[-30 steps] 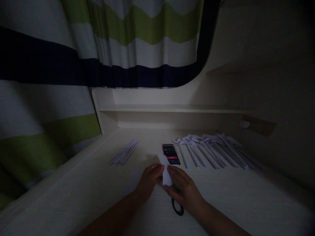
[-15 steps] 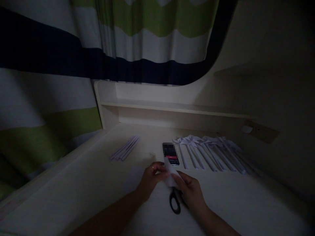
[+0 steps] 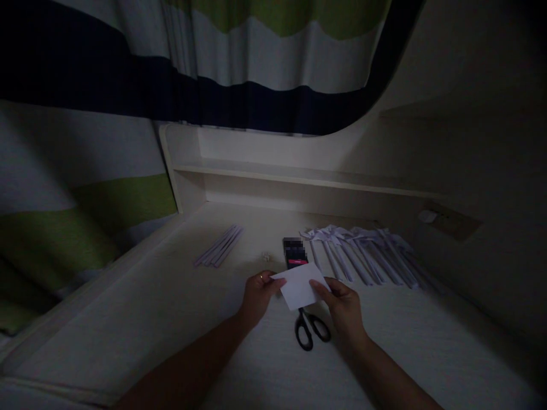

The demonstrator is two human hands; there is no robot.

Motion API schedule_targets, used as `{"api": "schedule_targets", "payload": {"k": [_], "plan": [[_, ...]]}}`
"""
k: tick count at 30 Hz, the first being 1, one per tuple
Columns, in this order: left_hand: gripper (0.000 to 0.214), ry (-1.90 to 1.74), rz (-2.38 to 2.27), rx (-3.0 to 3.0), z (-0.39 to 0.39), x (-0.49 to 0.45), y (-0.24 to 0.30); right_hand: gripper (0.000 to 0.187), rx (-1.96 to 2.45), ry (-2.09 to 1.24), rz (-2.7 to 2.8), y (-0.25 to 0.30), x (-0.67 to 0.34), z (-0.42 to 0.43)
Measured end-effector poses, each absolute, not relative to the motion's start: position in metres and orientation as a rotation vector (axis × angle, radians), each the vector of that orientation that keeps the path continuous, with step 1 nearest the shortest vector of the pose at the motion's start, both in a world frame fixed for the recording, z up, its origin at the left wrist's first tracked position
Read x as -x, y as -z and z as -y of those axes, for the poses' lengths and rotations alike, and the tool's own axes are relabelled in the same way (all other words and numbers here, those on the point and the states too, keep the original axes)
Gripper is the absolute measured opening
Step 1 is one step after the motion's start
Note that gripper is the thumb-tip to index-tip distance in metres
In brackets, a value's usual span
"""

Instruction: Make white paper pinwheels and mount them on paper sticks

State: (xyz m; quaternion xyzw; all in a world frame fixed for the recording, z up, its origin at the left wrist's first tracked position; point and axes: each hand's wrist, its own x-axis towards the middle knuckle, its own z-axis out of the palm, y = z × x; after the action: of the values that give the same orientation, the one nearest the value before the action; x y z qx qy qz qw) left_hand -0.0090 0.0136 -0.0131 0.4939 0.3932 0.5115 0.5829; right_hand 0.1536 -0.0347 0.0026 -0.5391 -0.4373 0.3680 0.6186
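Observation:
A small white sheet of paper (image 3: pixel 299 289) is held up between both hands, its flat face toward me. My left hand (image 3: pixel 257 296) pinches the left corner between thumb and fingers. Gripping the right side is my right hand (image 3: pixel 344 304), thumb on the front and fingers behind. Just below the paper, a pair of scissors (image 3: pixel 304 335) with black handles lies on the table; its blades are hidden under the sheet. Beyond the paper lies a phone (image 3: pixel 294 253) with a lit screen, its lower part covered by the sheet.
Several thin paper sticks (image 3: pixel 220 246) lie at the left. On the right is a row of several paper sticks with folded tops (image 3: pixel 354 253). A small pale object (image 3: pixel 266 257) sits near the phone. A shelf (image 3: pixel 273 173) runs along the back, below a curtain (image 3: pixel 273 62).
The paper, narrow and partly covered by the fingers before, now shows its broad face. My hands have moved apart, and more of the scissors shows. The view has tilted slightly down.

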Motion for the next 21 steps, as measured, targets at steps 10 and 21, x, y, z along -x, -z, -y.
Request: {"api": "schedule_targets", "payload": {"k": [10, 21], "plan": [[0.014, -1.206, -0.939, -1.158, -0.015, 0.010, 0.009, 0.019, 1.377, -0.583, 1.257, -0.005, -0.163, 0.036], [0.023, -0.860, -0.844, -1.365, -0.015, 0.013, 0.018, 0.027, 1.499, -0.386, 1.691, -0.011, -0.177, 0.036]]}}
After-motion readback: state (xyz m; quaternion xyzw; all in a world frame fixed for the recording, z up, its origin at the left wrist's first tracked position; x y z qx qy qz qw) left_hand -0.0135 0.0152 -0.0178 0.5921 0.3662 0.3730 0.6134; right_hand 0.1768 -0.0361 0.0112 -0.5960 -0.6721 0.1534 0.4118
